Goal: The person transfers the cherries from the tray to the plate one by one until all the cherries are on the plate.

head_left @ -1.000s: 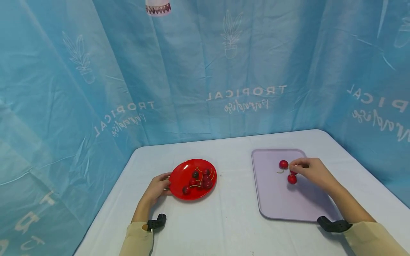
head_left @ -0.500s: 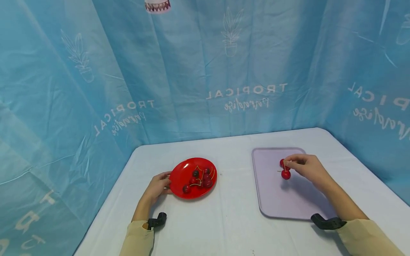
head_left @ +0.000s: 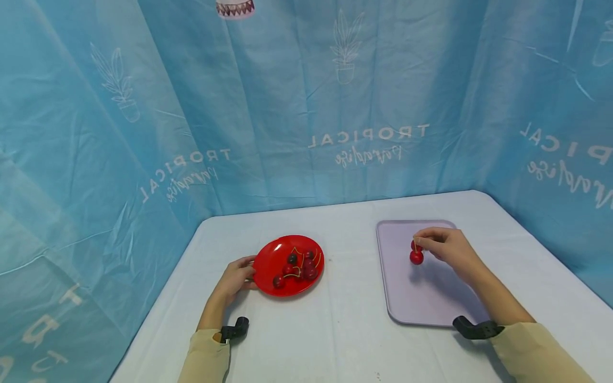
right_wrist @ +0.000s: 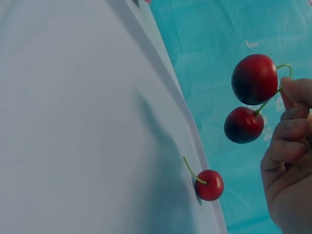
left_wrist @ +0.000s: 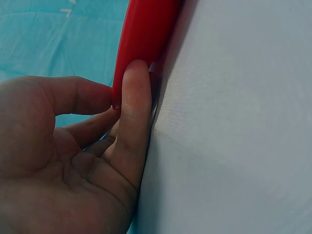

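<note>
Red cherries (right_wrist: pixel 254 79) hang, stems (right_wrist: pixel 265 103) pinched by right hand (head_left: pixel 452 250); left hand (head_left: pixel 236 276) grips plate (head_left: pixel 270 260).

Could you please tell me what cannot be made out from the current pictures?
Head view: the loose cherry on the tray, apparently hidden behind the right hand.
Head view: the exact number of clustered cherries on the red plate, since they overlap.
Left wrist view: the plate's far part, cut off by the top edge.
Right wrist view: what the dark shape is, cut off by the top edge.
</note>
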{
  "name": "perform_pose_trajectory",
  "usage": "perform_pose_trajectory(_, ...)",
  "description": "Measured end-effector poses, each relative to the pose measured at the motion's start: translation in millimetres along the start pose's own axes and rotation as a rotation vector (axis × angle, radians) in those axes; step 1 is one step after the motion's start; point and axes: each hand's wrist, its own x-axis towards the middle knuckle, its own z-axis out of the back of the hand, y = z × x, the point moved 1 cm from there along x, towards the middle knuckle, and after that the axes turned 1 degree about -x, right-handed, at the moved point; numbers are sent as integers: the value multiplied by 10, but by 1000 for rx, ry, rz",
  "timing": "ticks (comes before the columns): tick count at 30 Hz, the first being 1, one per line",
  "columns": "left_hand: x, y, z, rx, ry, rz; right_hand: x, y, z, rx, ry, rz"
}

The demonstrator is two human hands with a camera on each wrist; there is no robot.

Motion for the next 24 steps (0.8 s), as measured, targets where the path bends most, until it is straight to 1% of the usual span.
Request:
perform_pose_trajectory(14, -10, -14, -5, 11, -9, 9, 43, 97, -174, 102, 27, 1)
perform_pose_trajectory(18, -1, -16, -5, 0, -2, 10, 52, 115, -217, 114, 33, 12)
perform_pose_trajectory(24, -1, -11, 0, 3, -2, 10, 84, 130, -293, 125, 44, 0)
